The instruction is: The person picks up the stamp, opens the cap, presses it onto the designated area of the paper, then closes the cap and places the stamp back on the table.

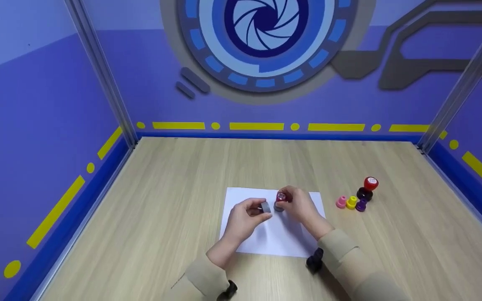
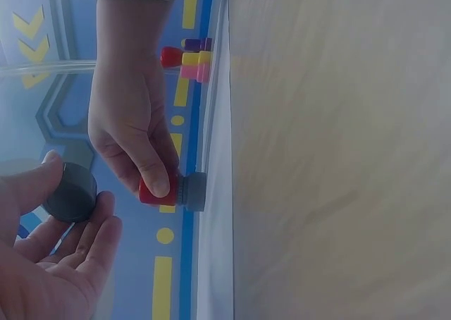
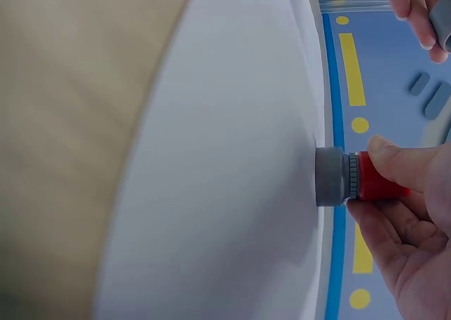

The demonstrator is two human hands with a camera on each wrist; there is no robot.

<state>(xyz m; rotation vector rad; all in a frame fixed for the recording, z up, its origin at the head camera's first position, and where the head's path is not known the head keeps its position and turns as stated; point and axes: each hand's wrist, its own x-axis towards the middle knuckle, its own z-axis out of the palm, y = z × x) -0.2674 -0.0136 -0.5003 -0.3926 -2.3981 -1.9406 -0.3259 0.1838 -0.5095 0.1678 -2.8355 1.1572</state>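
Note:
My right hand (image 1: 303, 205) grips the red handle of a stamp (image 3: 331, 177) with thumb and fingers. The stamp's grey base stands upright on a white sheet of paper (image 1: 272, 240), touching it as far as the right wrist view shows. Just to the left, above the paper, my left hand (image 1: 241, 221) pinches a round grey cap (image 2: 70, 193) between thumb and fingers. The cap is tilted and apart from the stamp. Whatever mark lies under the stamp's base is hidden.
Right of the paper stand small pink (image 1: 341, 202), yellow (image 1: 351, 203) and purple (image 1: 361, 205) stamps. Behind them is a larger stamp (image 1: 371, 183) with a red top and black lower part. Blue printed panels (image 1: 266, 113) wall the wooden table (image 1: 174, 184) at the back and sides.

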